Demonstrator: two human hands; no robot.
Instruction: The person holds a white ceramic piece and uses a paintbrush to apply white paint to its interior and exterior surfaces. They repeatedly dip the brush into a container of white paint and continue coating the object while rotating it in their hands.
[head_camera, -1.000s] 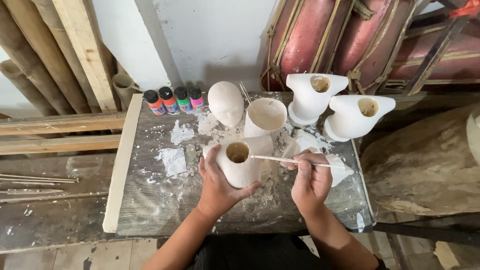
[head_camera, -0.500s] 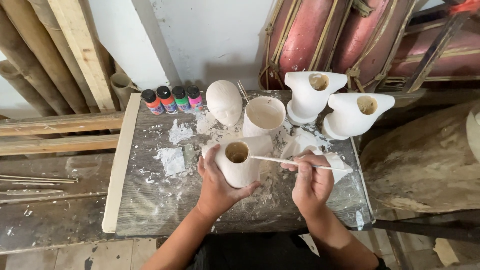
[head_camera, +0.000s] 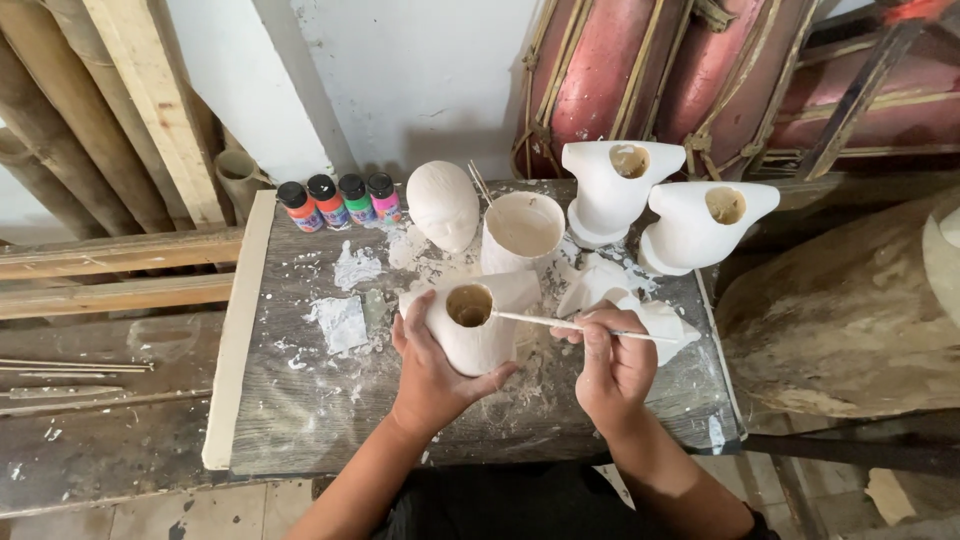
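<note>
A white plaster bust form (head_camera: 472, 338) with a round hollow at its top stands near the front middle of the grey, plaster-spattered bench (head_camera: 300, 420). The left hand (head_camera: 432, 372) wraps around its left and lower side, fingers curled up the wall and thumb hooked under the right, forearm rising from the bottom edge. A thin white stick (head_camera: 580, 324) lies almost level, its left tip at the rim of the hollow. The right hand (head_camera: 615, 365) pinches the stick between thumb and bent fingers, knuckles upward, wrist angled in from lower right; beneath it lies crumpled white paper (head_camera: 640, 318).

Just behind the form stands a white cup (head_camera: 522, 232), with an egg-shaped white head (head_camera: 443, 205) to its left. Two more white bust forms (head_camera: 612, 190) (head_camera: 702, 225) stand at the back right. Four small paint bottles (head_camera: 340, 201) with black caps line the back left edge. Wooden planks (head_camera: 110, 265) lie to the left.
</note>
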